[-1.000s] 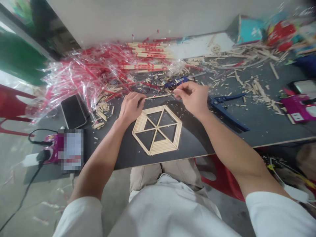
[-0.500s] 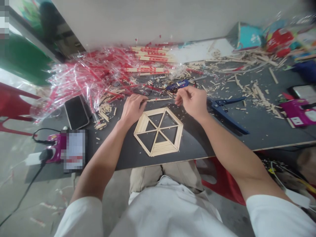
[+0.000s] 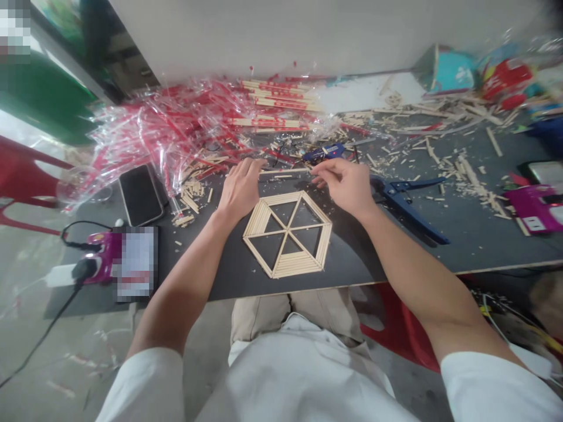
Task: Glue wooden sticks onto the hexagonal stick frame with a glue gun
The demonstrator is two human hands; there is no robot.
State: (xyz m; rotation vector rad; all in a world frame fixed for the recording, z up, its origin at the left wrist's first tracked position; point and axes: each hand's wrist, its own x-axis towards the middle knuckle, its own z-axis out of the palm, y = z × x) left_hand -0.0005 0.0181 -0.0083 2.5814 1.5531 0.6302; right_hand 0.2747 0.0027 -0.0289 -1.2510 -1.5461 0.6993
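Fingertips (image 3: 317,168) of the right hand (image 3: 345,186) pinched closed on the right end of a thin wooden stick (image 3: 285,171), the stick level across the gap between the hands. Fingers (image 3: 251,166) of the left hand (image 3: 240,190) curved downward at the stick's left end, with no telling whether gripping or only touching. Just nearer both hands, a hexagonal stick frame (image 3: 294,265) flat on a dark tabletop (image 3: 466,234), between the wrists, its far edge just short of the stick and its near corner close to the table's near edge. Just far of the right fingers, a blue glue gun (image 3: 323,152) lying among wooden scraps; to the right, just beside the right hand, blue-handled pliers (image 3: 413,211). Farther left, a black phone (image 3: 139,194) near crinkled plastic wrap with red streaks (image 3: 176,129), which crowds the far left. Open dark tabletop on both sides of the frame, with only scattered splinters. Both palms turned down, wrists raised, forearms angled inward from the near edge, elbows wide apart and off the table.
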